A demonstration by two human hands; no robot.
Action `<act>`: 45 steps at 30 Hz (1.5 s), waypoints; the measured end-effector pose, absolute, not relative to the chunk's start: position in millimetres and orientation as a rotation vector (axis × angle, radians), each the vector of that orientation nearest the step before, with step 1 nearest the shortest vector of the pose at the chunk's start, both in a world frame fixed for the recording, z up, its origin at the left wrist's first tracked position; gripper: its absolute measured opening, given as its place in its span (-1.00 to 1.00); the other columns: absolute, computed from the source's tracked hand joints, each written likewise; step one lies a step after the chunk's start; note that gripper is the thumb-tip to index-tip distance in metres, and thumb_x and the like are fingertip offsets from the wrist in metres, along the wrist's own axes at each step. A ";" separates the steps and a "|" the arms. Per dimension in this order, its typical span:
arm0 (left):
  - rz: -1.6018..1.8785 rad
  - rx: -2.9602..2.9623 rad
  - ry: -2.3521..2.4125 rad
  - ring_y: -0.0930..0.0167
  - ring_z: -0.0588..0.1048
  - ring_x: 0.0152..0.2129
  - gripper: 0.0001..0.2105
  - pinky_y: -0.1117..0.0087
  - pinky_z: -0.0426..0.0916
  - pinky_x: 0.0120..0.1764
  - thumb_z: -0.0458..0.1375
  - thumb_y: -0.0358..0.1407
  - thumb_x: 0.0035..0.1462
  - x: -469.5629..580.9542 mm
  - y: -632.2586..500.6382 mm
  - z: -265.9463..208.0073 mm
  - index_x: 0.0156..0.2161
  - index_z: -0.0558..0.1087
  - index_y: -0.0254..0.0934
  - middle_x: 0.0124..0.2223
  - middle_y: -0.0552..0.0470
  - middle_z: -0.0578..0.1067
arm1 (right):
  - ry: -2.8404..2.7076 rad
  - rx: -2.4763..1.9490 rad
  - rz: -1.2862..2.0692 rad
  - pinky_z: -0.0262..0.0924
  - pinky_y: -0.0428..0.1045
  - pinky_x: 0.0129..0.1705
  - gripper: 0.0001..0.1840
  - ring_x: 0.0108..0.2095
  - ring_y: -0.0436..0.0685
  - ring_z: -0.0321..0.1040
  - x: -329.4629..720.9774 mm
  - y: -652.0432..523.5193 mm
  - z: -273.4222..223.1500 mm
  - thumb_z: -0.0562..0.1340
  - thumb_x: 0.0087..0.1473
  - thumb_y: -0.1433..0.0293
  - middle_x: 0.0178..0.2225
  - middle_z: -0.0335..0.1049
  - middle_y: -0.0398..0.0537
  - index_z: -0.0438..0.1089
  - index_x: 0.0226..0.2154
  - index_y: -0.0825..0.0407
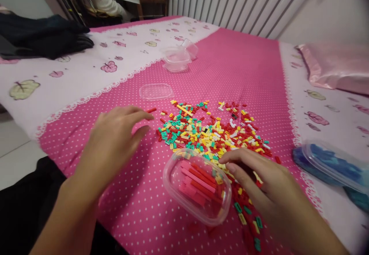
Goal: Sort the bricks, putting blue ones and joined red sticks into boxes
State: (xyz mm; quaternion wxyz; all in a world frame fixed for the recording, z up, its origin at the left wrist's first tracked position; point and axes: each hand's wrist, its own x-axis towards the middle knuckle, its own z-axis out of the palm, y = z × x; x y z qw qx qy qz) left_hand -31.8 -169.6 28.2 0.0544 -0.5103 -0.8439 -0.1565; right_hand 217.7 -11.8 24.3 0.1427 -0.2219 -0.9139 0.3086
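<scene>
A spread-out pile of small plastic building bricks in red, yellow, green and white lies on the pink dotted bedspread. Just left of the pile, my left hand hovers with thumb and forefinger apart and nothing between them. A long red piece lies just beyond its fingertips. Over the pile's near right side is my right hand, its fingers bent and slightly parted; I make out no brick held in it. Between my hands stands a clear plastic tub holding long red and pink pieces.
A clear lid lies beyond the pile, and stacked clear containers stand farther back. At the right is a tub of blue pieces. Dark clothing rests at the far left, a pink satin pillow at the right.
</scene>
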 end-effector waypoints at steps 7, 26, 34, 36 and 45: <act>-0.217 -1.156 -2.725 0.02 0.52 -0.11 -0.59 0.13 0.39 -0.15 0.22 -0.23 0.25 -80.4 -167.9 -9.1 0.15 0.41 -0.35 -0.05 -0.23 0.57 | -2.639 -0.622 0.885 0.31 -0.08 -0.34 -0.80 -0.32 0.06 0.52 219.4 -9.1 20.5 0.12 0.30 0.36 -0.32 0.56 -0.18 0.45 -0.29 -0.11; -0.568 -2.318 -2.033 0.37 0.40 -0.19 -0.87 0.24 0.07 -0.04 0.15 -0.34 0.33 35.3 -159.6 32.2 -0.21 0.56 -0.15 -0.20 0.08 0.52 | -2.615 -0.639 0.882 0.31 -0.04 -0.35 -0.77 -0.36 0.10 0.51 214.4 -8.4 24.2 0.11 0.28 0.38 -0.36 0.57 -0.12 0.46 -0.33 -0.06; -0.204 -2.171 -1.958 0.29 0.37 -0.29 -0.84 0.19 0.07 -0.13 0.26 -0.34 0.23 53.2 -137.1 19.7 -0.41 0.48 -0.24 -0.36 0.06 0.48 | -2.595 -0.608 0.869 0.31 -0.04 -0.33 -0.78 -0.35 0.09 0.52 217.0 -9.4 25.1 0.12 0.27 0.42 -0.34 0.57 -0.12 0.46 -0.31 -0.05; -0.190 -2.156 -1.977 0.29 0.38 -0.29 -0.85 0.18 0.07 -0.14 0.27 -0.34 0.23 52.6 -137.0 22.0 -0.40 0.50 -0.24 -0.35 0.06 0.49 | -2.602 -0.622 0.887 0.30 -0.04 -0.32 -0.79 -0.34 0.08 0.51 217.4 -8.8 23.9 0.12 0.28 0.41 -0.34 0.55 -0.13 0.46 -0.31 -0.06; -0.296 -2.162 -1.954 0.33 0.36 -0.38 -0.75 0.20 0.02 -0.23 0.23 -0.36 0.27 47.9 -133.7 24.7 -0.48 0.45 -0.24 -0.48 0.11 0.49 | -2.610 -0.670 0.971 0.27 -0.02 -0.26 -0.79 -0.29 0.08 0.46 216.9 -10.6 24.7 0.10 0.31 0.46 -0.30 0.52 -0.11 0.42 -0.29 -0.05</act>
